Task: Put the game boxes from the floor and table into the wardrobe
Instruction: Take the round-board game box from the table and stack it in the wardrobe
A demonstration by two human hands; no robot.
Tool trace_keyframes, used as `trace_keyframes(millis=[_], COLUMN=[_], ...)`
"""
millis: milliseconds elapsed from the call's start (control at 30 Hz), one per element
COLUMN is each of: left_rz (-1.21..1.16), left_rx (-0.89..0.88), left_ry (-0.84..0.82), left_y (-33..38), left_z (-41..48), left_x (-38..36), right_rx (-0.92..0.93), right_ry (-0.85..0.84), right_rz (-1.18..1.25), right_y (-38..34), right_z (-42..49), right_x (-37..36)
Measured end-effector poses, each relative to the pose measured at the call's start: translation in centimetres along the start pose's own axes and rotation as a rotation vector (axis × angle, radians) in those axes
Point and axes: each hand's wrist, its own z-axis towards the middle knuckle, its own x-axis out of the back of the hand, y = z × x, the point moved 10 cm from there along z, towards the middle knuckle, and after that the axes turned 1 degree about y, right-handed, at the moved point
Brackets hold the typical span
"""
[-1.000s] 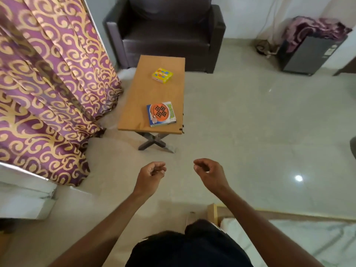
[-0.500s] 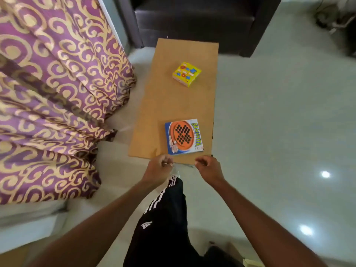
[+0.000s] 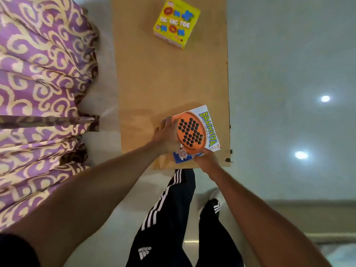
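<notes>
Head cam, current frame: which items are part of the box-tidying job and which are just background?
Job:
- Brainvita box, near end of the table, left hand on its left edge, right hand at its near edge
- Tic Tac Toe box, far end, untouched

Background:
- purple patterned curtain
- tiled floor

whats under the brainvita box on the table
The Brainvita box lies flat on the wooden table. The left hand covers its left edge, the right hand its near corner. Anything beneath it is hidden.
</notes>
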Motion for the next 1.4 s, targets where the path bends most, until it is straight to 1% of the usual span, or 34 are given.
trace_keyframes(millis=[67,133,167,233,300,333,400,500,567,667,800,900,1067,1133,1233,1300,1400], left_rz=[-0.077,-0.164,-0.202,-0.369,-0.521,-0.543,-0.622,-0.851,-0.959,-1.000,-1.032,-1.111,-1.250,-1.317,-1.408,-1.442,-1.537], left_rx=[0.028,0.116,0.172,0.284,0.284,0.268,0.278,0.335,0.387,0.383,0.401,0.423,0.388,0.415,0.477,0.513,0.583], left_ry=[-0.015,-0.032,-0.024,-0.044,-0.117,-0.123,-0.069,-0.011,0.007,0.029,0.043,0.118,0.300,0.434,0.593,0.699,0.861], left_y=[-0.6,-1.9,-2.7,-4.4,-4.7,-4.8,-5.1,-4.9,-5.0,-4.9,-5.3,-4.4,-0.6,0.0,1.1,2.0,3.0], left_z=[0.8,0.6,0.2,-0.6,-1.2,-1.3,-1.2,-0.8,-0.7,-1.9,-5.8,-10.7,-22.5,-27.8,-34.4,-39.5,-46.0], left_x=[-0.4,-1.0,-1.4,-3.0,-5.0,-5.7,-6.1,-6.2,-6.0,-5.5,-6.1,-6.4,-7.4,-9.4,-12.9,-16.1,-21.3], right_rx=[-0.062,-0.074,-0.056,-0.008,0.030,0.045,0.045,0.039,0.025,0.009,0.127,0.219,0.454,0.575,0.695,0.789,0.884], right_ry=[0.036,0.111,0.153,0.203,0.222,0.222,0.204,0.165,0.141,0.136,0.086,0.037,-0.039,-0.074,-0.103,-0.177,-0.276], right_rz=[0.070,0.089,0.086,0.091,0.106,0.098,0.071,0.044,0.052,0.116,0.099,0.052,-0.160,-0.266,-0.394,-0.485,-0.568], right_y=[0.6,0.6,0.4,-0.2,-0.5,-0.6,-0.7,-0.5,-0.3,0.1,-0.7,-1.3,-1.4,-1.1,-0.4,0.6,2.4], right_z=[0.3,0.6,0.6,0.6,1.0,1.3,2.1,3.9,4.9,4.7,1.8,-1.7,-9.6,-14.1,-18.8,-22.6,-27.0], right_x=[0.2,1.3,2.2,3.7,5.0,5.5,5.9,5.8,5.6,5.8,6.0,6.5,7.9,8.0,7.9,6.5,4.1])
